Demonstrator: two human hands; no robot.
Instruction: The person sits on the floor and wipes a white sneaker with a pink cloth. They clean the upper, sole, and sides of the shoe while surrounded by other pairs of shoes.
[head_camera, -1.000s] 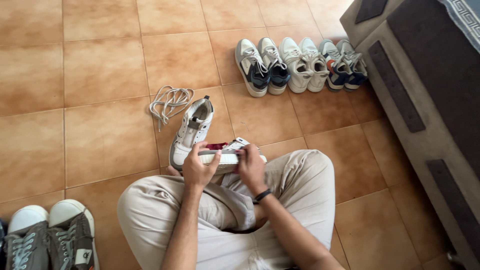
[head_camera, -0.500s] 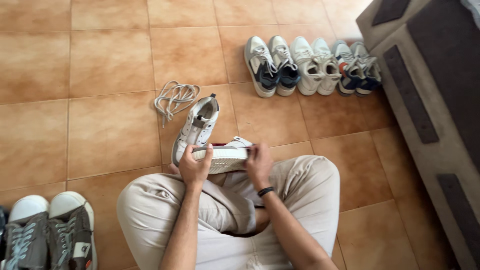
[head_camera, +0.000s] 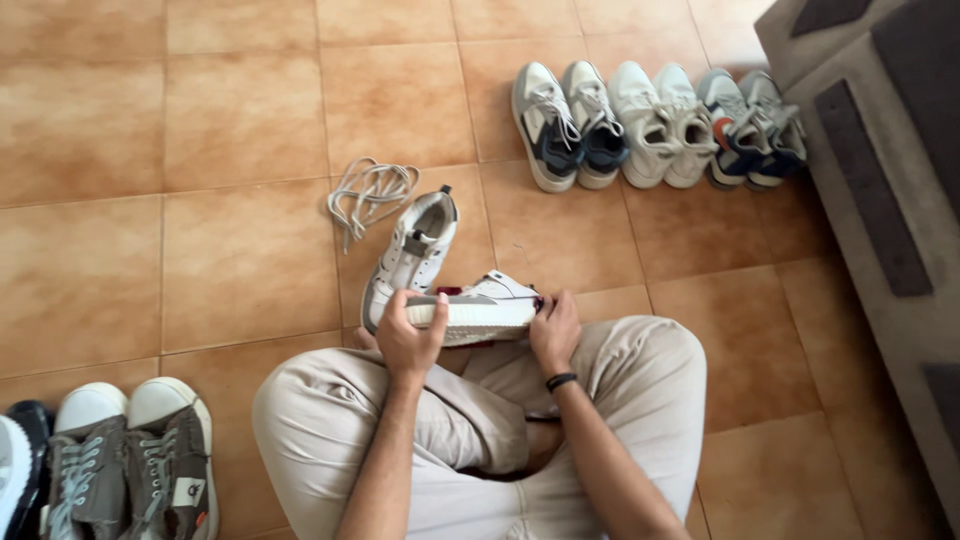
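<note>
A person sits cross-legged on the orange tile floor (head_camera: 230, 260). Both hands hold one white sneaker with a thick white sole (head_camera: 475, 310), tipped on its side just above the knees. The left hand (head_camera: 410, 340) wraps its fingers over the heel end and grips it. The right hand (head_camera: 553, 333) grips the toe end, with a dark band on its wrist.

This shoe looks like it has no lace in it yet. Its twin, the other white sneaker (head_camera: 412, 255), lies on the floor just past the hands, and it looks open and unlaced too. A loose bunch of pale shoelaces (head_camera: 370, 190) lies on the tiles near that shoe. So the lacing work seems to be at the start, with both shoes left to do.

There are no boxes or baskets here. Six more sneakers stand in a row (head_camera: 650, 125) by the grey sofa (head_camera: 880, 200). More grey sneakers with white toes (head_camera: 120, 460) sit at the left.
</note>
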